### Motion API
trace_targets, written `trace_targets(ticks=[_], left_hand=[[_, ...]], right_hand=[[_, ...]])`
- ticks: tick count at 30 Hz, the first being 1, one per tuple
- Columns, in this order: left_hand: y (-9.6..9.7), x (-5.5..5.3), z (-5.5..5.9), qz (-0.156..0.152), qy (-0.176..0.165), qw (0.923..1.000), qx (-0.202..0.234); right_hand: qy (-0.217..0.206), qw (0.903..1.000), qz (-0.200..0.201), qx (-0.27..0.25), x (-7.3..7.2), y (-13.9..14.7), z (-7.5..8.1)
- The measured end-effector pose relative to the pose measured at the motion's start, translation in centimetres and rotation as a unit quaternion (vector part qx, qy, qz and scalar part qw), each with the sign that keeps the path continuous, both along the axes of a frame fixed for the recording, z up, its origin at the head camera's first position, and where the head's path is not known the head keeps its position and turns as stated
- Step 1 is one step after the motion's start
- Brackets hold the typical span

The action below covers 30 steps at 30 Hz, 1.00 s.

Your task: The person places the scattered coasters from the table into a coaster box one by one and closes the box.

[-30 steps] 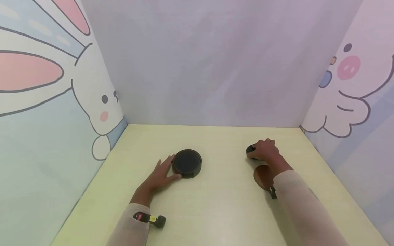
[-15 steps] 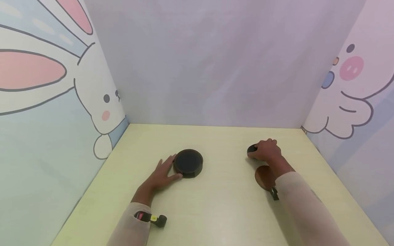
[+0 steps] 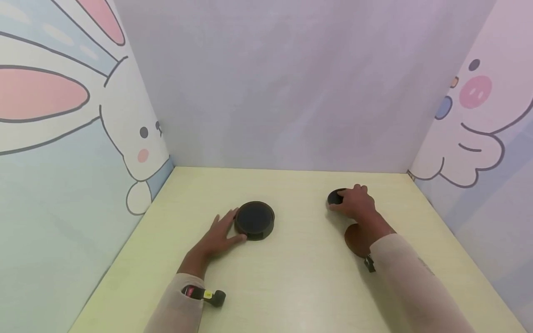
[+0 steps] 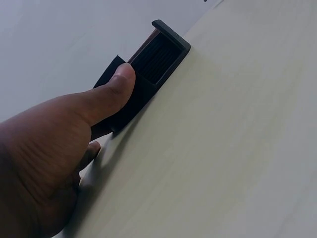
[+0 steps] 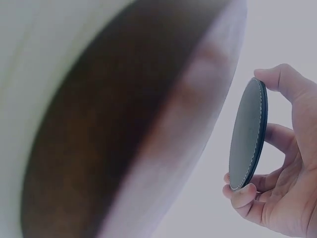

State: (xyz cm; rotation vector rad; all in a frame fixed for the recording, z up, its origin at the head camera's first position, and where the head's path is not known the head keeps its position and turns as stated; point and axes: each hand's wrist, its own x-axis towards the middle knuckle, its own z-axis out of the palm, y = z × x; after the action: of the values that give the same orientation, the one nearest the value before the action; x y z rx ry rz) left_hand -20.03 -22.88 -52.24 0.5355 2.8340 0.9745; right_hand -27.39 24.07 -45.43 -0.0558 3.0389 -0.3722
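Observation:
My left hand [image 3: 214,238] holds the left side of a round black coaster holder [image 3: 255,219] on the table, thumb at its near edge and fingers at the far left. In the left wrist view, the thumb lies along the wall of the holder [image 4: 121,106], beside a ribbed opening. To the right, my right hand [image 3: 355,203] grips a round black coaster [image 3: 334,197] by its edge. Light stitching runs round the rim of this coaster [image 5: 246,134] in the right wrist view, pinched between thumb and fingers.
A round brown disc [image 3: 355,240] shows below the right wrist, partly covered by the forearm. It fills much of the right wrist view as a blurred brown shape [image 5: 99,129]. Cartoon-printed side walls and a grey back wall [image 3: 287,83] border the pale table [image 3: 287,282].
My right hand has shifted slightly left and toward the back with the black coaster, and more of the coaster's face shows. The left hand and the coaster holder stay in place.

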Motion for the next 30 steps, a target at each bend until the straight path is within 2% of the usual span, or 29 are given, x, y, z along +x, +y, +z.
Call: trace_targets(ticks=[9,20,30], left_hand=[[-0.2,0.0,-0.2,0.002,-0.001,1.0,0.001],[-0.2,-0.1,-0.2,-0.001,0.006,1.0,-0.001],[-0.2,-0.2,-0.2,-0.004,0.011,0.9999,-0.005]], right_hand=[[0.032,0.9987,0.039,0.01,0.5,-2.3,0.5],[0.065,0.996,0.061,-0.001,1.2,-5.3,1.1],[0.081,0.9928,0.088,-0.014,2.5,-8.6,1.5]])
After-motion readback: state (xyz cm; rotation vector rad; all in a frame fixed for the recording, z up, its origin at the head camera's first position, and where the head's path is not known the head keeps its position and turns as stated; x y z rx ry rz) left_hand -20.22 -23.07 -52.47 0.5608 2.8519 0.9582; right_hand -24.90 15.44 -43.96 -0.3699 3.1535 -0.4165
